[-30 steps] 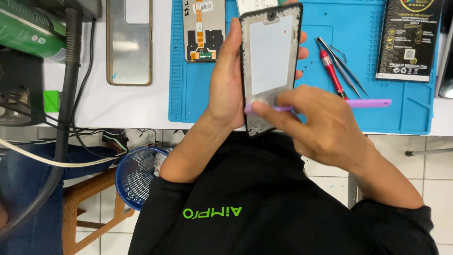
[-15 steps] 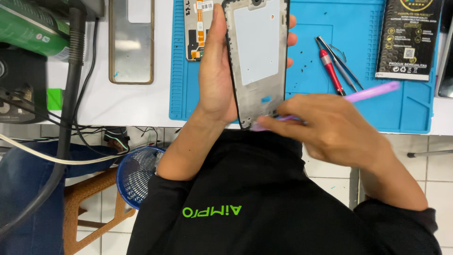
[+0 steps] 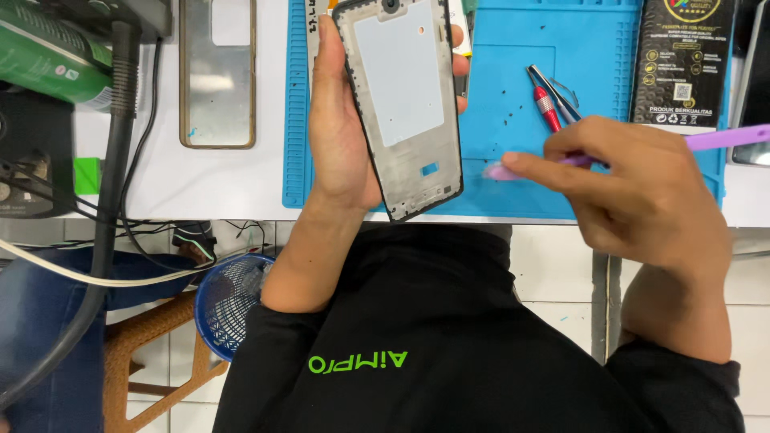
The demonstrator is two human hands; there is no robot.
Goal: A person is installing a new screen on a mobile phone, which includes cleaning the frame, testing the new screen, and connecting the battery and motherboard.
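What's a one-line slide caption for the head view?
Left hand grips a bare black-edged phone frame above the blue silicone work mat; right hand holds a purple plastic pry tool beside it.

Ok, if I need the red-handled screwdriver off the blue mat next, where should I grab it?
Probably by the red handle, coming from the right hand's side. It lies flat on the blue mat, slanted, with grey tweezers hard against its upper end, so pinch the lower part of the handle, across its width.

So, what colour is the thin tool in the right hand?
The tool is light purple, held in the right hand; the head view shows it.
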